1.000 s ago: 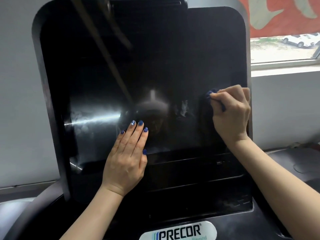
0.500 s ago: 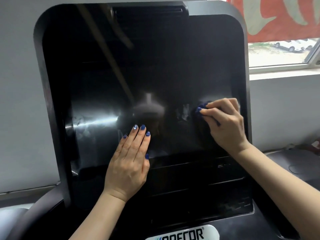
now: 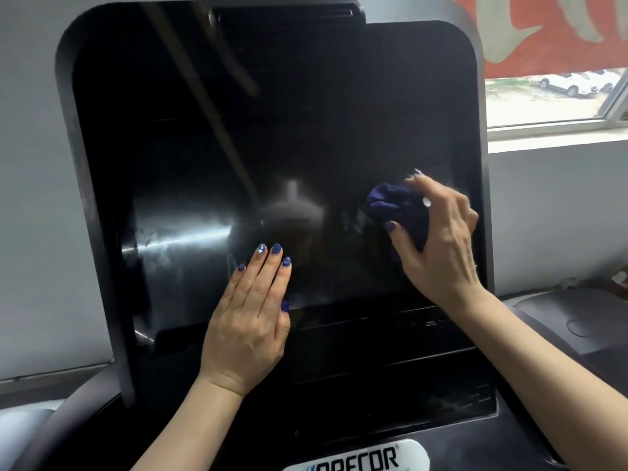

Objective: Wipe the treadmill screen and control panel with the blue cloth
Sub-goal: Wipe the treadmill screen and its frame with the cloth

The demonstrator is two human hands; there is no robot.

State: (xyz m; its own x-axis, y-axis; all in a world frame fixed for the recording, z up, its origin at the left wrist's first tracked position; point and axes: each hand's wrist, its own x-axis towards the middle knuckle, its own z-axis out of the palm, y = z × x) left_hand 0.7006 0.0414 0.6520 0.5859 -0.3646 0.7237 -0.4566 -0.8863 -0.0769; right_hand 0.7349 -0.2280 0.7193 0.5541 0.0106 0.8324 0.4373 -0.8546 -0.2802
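Across the middle of the view stands one tall, glossy black treadmill screen (image 3: 272, 147) in a dark rounded frame, with two hands on it. At about three o'clock on the glass, the right hand (image 3: 438, 239) grips one crumpled dark-blue cloth (image 3: 397, 207), thumb and curled fingers bunched round it; its fingertips are blurred. At six o'clock the left hand (image 3: 249, 321) lies flat, fingers straight and pressed together, across the glass's lower edge. Below sits one dark control panel (image 3: 390, 379), its markings too dim to read. A white logo badge (image 3: 360, 458) at six o'clock is cut off, probably reading PRECOR.
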